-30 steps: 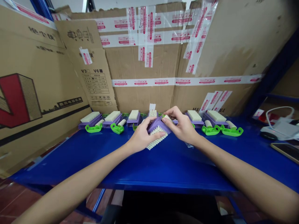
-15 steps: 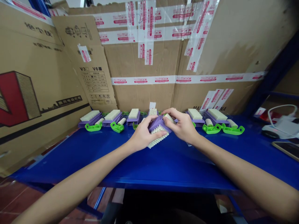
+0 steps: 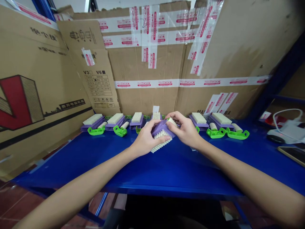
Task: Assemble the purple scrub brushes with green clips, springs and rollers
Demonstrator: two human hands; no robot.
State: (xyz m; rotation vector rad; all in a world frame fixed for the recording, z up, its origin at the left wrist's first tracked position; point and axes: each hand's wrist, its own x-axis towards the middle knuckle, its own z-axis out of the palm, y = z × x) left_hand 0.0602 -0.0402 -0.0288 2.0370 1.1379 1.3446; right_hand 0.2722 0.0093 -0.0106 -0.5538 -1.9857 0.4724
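At the centre of the frame, the left hand (image 3: 145, 137) grips a purple-backed scrub brush (image 3: 163, 132) while the right hand (image 3: 188, 129) pinches a cream roller (image 3: 172, 121) against it, apparently fitting them, which calls for steady alignment.

A blue table (image 3: 166, 173) is supporting a row of brushes (image 3: 136, 118) along its rear; green handles (image 3: 215, 133) are lying in front; a phone (image 3: 292, 156) is resting rightward.

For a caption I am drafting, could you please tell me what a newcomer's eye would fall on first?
Probably the purple brush in the centre, held in the left hand; the right hand pinches a pale roller beside it. Next come similar brushes along the back of the blue table, then the red logo at far left.
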